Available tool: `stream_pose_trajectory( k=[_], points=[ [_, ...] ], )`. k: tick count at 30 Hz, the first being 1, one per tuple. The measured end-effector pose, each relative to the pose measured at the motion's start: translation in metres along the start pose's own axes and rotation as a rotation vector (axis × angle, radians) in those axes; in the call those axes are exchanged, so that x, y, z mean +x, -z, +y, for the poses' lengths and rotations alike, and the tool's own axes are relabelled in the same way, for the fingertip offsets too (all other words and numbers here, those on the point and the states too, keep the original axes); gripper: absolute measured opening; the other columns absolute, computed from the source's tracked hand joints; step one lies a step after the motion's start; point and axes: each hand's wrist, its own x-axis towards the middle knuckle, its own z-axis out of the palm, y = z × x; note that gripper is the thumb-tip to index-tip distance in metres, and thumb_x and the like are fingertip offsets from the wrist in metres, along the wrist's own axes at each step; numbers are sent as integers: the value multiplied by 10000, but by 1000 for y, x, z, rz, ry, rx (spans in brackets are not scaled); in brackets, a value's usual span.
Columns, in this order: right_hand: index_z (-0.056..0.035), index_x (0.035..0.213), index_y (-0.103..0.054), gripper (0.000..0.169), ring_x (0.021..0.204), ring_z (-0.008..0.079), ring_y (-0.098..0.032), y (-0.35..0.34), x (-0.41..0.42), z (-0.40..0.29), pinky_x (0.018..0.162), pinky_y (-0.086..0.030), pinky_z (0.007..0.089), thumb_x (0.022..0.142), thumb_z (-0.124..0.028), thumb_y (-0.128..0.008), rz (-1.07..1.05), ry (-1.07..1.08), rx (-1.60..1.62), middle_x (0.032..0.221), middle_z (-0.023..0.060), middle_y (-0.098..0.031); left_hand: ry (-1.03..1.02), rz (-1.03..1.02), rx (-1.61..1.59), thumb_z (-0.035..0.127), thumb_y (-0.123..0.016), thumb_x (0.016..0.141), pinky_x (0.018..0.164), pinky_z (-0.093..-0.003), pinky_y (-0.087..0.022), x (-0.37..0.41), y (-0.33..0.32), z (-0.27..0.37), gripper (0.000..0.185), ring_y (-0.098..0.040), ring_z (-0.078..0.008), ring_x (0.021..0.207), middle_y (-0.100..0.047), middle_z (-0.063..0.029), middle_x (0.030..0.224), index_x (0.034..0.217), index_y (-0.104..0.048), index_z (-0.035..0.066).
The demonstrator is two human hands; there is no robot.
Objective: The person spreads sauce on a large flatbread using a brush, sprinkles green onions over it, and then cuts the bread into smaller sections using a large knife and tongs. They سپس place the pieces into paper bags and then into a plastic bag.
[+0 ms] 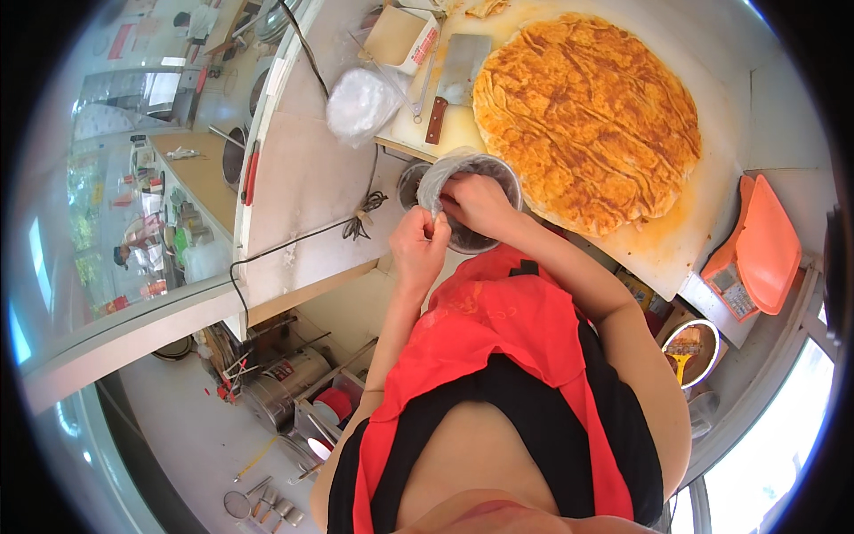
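Observation:
My left hand (pixel 419 245) pinches the edge of a clear plastic bag (pixel 444 173) between thumb and curled fingers. Close beside it, my right hand (pixel 477 203) has its fingertips bent against the same bag, partly hidden by the film. Both hands are over a round metal pot (pixel 514 183), and the bag drapes across its rim. Another metal container (pixel 407 183) is partly covered at the left of the pot. Just beyond, a large round browned flatbread (pixel 587 123) lies on a pale cutting board (pixel 657 257).
A wooden-handled cleaver (pixel 437 120) and metal tongs (pixel 427 77) rest left of the bread. Near them are a bundle of plastic bags (pixel 363 103) and a cardboard box (pixel 400 37). An orange-pan scale (pixel 767 247) and a bowl with a yellow-handled brush (pixel 682 360) stand right. A black cable (pixel 293 237) hangs left.

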Motion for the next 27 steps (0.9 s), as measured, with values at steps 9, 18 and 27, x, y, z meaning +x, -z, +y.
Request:
stream_pose_trajectory(
  k=[9, 18, 27],
  points=[
    [-50, 997, -651, 179, 867, 274, -617, 35, -17, 0, 754, -484, 344, 888, -146, -547, 343, -62, 429, 955, 128, -643, 46, 84, 19, 56, -630, 792, 459, -312, -322, 10, 4, -14, 268, -348, -155, 480, -377, -53, 533, 637, -413, 26],
    [-1, 1213, -524, 373, 1162, 162, -484, 10, -10, 29, 1007, -352, 306, 1000, -273, -385, 729, -382, 1063, 1209, 70, -559, -196, 179, 206, 20, -616, 730, 445, -350, -339, 42, -11, -6, 248, -387, -236, 457, -406, -80, 557, 619, -396, 40],
    [-33, 1194, -489, 408, 1114, 207, -526, 44, 67, 44, 962, -422, 368, 989, -352, -337, 926, -86, 1927, 1163, 85, -568, -931, 183, 529, 23, -612, 624, 386, -322, -358, 107, -57, 47, 264, -445, -197, 456, -368, -41, 561, 576, -367, 109]
  ],
)
